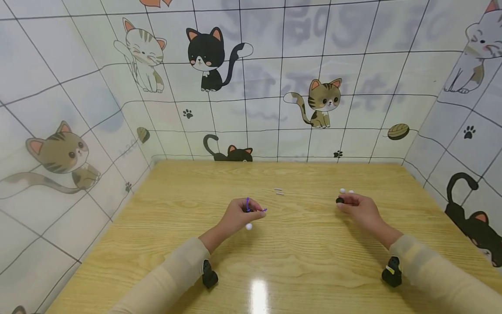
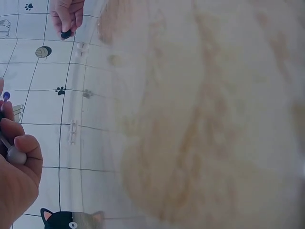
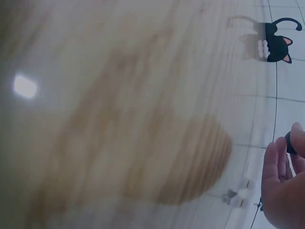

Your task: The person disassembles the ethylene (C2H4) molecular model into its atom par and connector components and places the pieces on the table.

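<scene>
Your left hand (image 1: 238, 215) is curled, thumb and fingers pinching a small purple-tipped piece (image 1: 247, 203); one purple end stands up above your fingers and another pokes out past your fingertips, to the right. A dark part sits between your fingers, mostly hidden. Just below that hand you have a white ball (image 1: 249, 226); the left wrist view shows it at the end of a pale stick (image 2: 5, 140) that runs in among your fingers. How these parts join, you cannot tell, as your fingers cover the middle.

Your right hand (image 1: 361, 211) pinches a black ball (image 1: 339, 200) between thumb and fingers, at the hand's left side, well apart from your left hand. Two white balls (image 1: 342, 191) lie close together just beyond your right fingers.

Two short, pale rods (image 1: 279, 193) lie side by side on the wooden table (image 1: 306, 244), between your hands and a little farther from you than either. Behind each hand, a black device (image 1: 209, 274) sits at your sleeve (image 1: 172, 270).
</scene>
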Available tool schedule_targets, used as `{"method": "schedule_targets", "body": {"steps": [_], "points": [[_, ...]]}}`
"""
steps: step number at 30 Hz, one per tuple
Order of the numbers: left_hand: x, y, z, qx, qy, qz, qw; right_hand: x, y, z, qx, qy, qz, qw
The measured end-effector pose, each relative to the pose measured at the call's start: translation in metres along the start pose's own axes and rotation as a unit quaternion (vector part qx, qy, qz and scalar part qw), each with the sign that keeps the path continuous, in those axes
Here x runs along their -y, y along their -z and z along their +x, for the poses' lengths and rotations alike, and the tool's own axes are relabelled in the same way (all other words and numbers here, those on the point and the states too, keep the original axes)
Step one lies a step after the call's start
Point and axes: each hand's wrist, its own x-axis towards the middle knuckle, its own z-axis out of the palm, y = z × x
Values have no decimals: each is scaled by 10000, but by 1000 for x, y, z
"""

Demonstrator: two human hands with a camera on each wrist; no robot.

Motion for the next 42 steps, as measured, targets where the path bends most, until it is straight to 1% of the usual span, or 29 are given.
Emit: {"method": "schedule_targets", "body": {"steps": [2, 3, 6, 9, 14, 21, 28, 34, 36, 42], "points": [[-6, -1, -2, 20, -40, 1, 10000, -4, 5, 1, -80, -65, -340, 9994], [-6, -1, -2, 18, -47, -6, 10000, -6, 7, 1, -103, -111, -487, 9987], [-6, -1, -3, 8, -44, -46, 10000, -10, 11, 1, -105, -216, -683, 9974], [-5, -1, -3, 27, 44, -51, 10000, -14, 15, 1, -71, -307, -856, 9958], [-5, -1, -3, 76, 178, 58, 9998, -20, 18, 2, -99, -300, -1122, 9932], [-6, -2, -4, 223, 212, 115, 9995, -25, 19, 3, -100, -220, -1251, 9918], [-8, -3, -6, 264, 154, 206, 9993, -27, 19, 4, -24, -152, -1335, 9909], [-8, -3, -6, 279, 210, 154, 9993, -25, 19, 4, 41, -257, -1370, 9902], [-5, -3, -5, 288, 233, 135, 9992, -25, 20, 4, 66, -292, -1368, 9901], [20, 0, 3, 287, 274, 87, 9992, -23, 20, 4, 94, -317, -1379, 9899]]}}
